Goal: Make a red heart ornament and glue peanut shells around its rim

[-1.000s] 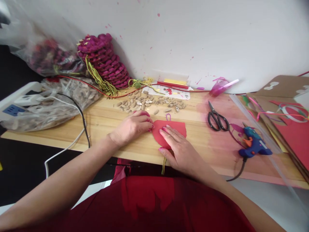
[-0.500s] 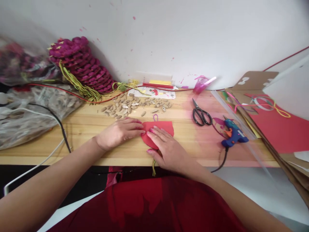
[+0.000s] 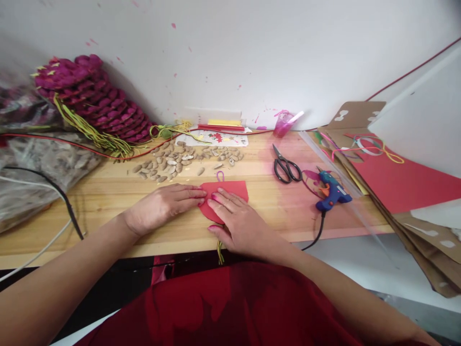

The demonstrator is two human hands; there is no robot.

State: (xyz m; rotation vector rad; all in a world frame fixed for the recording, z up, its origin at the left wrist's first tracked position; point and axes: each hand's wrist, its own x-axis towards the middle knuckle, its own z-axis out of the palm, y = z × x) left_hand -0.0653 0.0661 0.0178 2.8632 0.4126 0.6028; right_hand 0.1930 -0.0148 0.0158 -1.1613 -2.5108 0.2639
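A piece of red paper point(image 3: 237, 188), rounded at its lower side, lies on the wooden table near the front edge. A purple loop point(image 3: 220, 176) sticks out above it, and a yellow-green tassel point(image 3: 220, 253) hangs below over the table edge. My right hand point(image 3: 239, 218) lies flat on the paper with its fingers stretched out, covering much of it. At the paper's left edge, my left hand point(image 3: 167, 204) touches it with extended fingertips; its thumb is mostly hidden. Pink stains mark the fingertips of both hands.
Beyond the paper lie loose peanut shells point(image 3: 173, 161). Black-handled scissors point(image 3: 286, 166) and a blue glue gun point(image 3: 334, 190) are on the right, near red sheets point(image 3: 406, 182) and cardboard point(image 3: 360, 115). Leftward are a magenta craft piece point(image 3: 97, 101), a plastic bag point(image 3: 39, 168) and cables point(image 3: 66, 204).
The view has turned slightly right, so the surroundings appear farther left. Both hands stay on the red paper, with little visible movement.
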